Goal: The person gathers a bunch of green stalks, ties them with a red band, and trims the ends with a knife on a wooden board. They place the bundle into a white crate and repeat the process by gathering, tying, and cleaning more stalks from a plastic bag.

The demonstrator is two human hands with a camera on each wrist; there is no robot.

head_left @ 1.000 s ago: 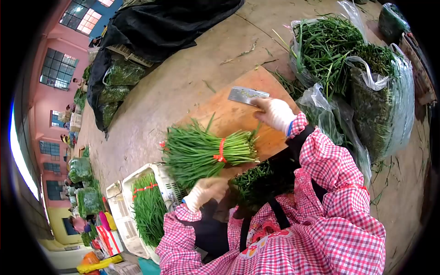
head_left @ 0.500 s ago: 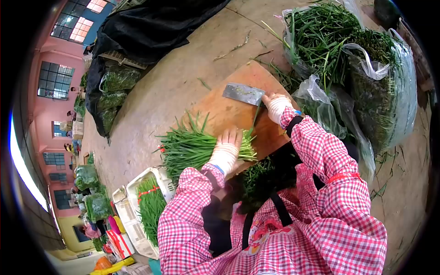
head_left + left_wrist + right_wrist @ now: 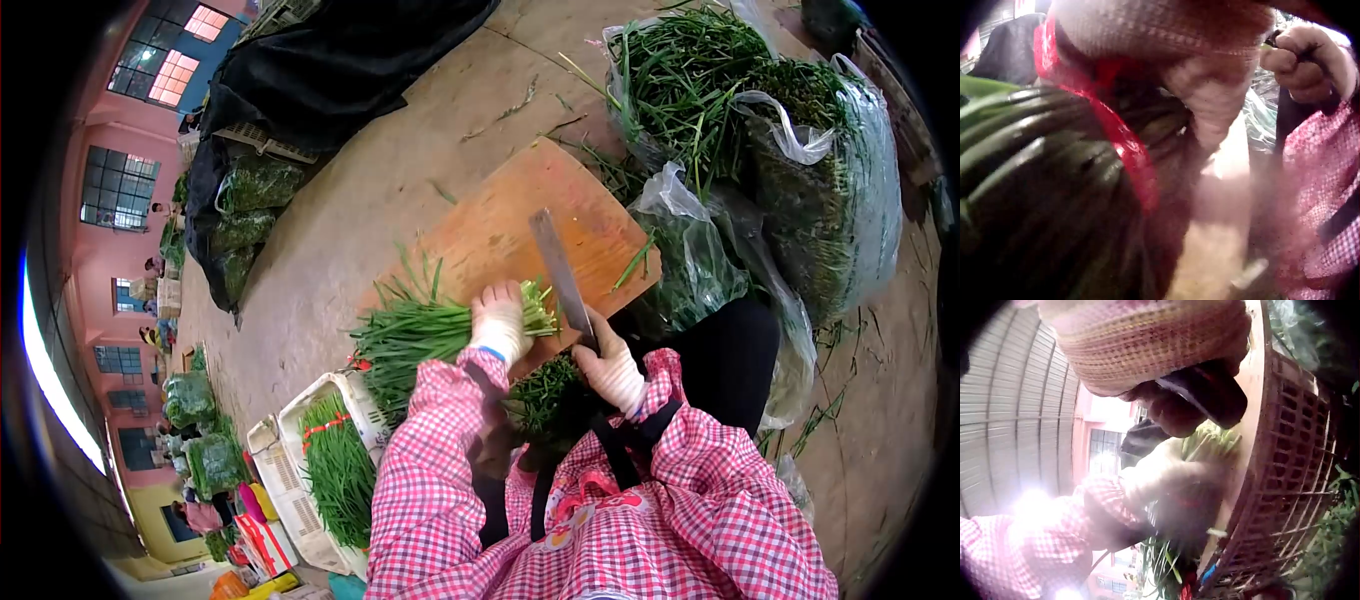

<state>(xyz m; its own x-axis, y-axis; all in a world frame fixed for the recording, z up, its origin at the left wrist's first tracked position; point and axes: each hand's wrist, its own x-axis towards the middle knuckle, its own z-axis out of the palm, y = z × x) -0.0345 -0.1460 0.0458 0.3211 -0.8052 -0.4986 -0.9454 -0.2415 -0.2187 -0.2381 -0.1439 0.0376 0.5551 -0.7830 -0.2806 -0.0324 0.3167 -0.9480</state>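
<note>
A bunch of green chives (image 3: pixel 405 345) lies on a wooden board (image 3: pixel 590 215), its pale cut ends toward the right. My left hand (image 3: pixel 498 325), in a light wrap, grips the bunch close to those ends. In the left wrist view a red tie (image 3: pixel 1124 147) circles the chives beside the palm. My right hand (image 3: pixel 612 368) holds a cleaver (image 3: pixel 562 272) by its handle; the blade is seen nearly edge-on above the board, just right of the cut ends. In the right wrist view the dark handle (image 3: pixel 1210 394) sits in the fingers.
At the left stands a white crate (image 3: pixel 283 455) with a tied bunch (image 3: pixel 335 470) in it. Clear bags full of greens (image 3: pixel 820 200) stand at the right. Under the board is a slatted crate (image 3: pixel 1294 431). Loose greens (image 3: pixel 550 395) lie below the board's near edge.
My left hand has come onto the chives and closed round them near the cut ends. The cleaver, earlier flat over the board, has turned on edge and come nearer my body.
</note>
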